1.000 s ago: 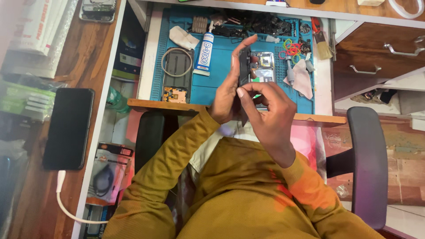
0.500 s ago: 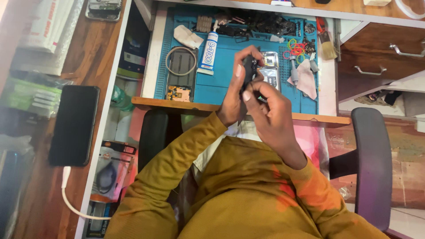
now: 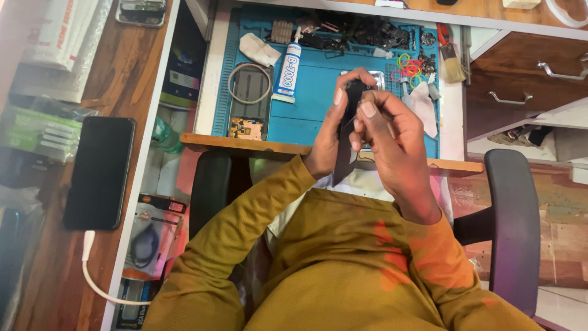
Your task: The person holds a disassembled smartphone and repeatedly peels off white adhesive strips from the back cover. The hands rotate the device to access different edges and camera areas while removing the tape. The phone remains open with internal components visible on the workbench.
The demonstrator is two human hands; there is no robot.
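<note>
The dark phone (image 3: pixel 350 129) stands edge-on between the left hand (image 3: pixel 327 138) and the right hand (image 3: pixel 392 138) — its face cannot be seen. The right fingers (image 3: pixel 367 110) cover whatever thin tool they pinch. The parts heaped at the back of the blue mat (image 3: pixel 306 122) are too small to identify — the white ring (image 3: pixel 566 12) runs off the top-right corner.

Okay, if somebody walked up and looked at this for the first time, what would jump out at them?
First the two hands in the middle: the left hand grips a dark slim phone on edge, and the right hand pinches at its side. Behind them lies a bright blue work mat with a white glue tube and coloured rubber bands. At far left, a black phone rests on the wooden surface, cable plugged in.
</note>
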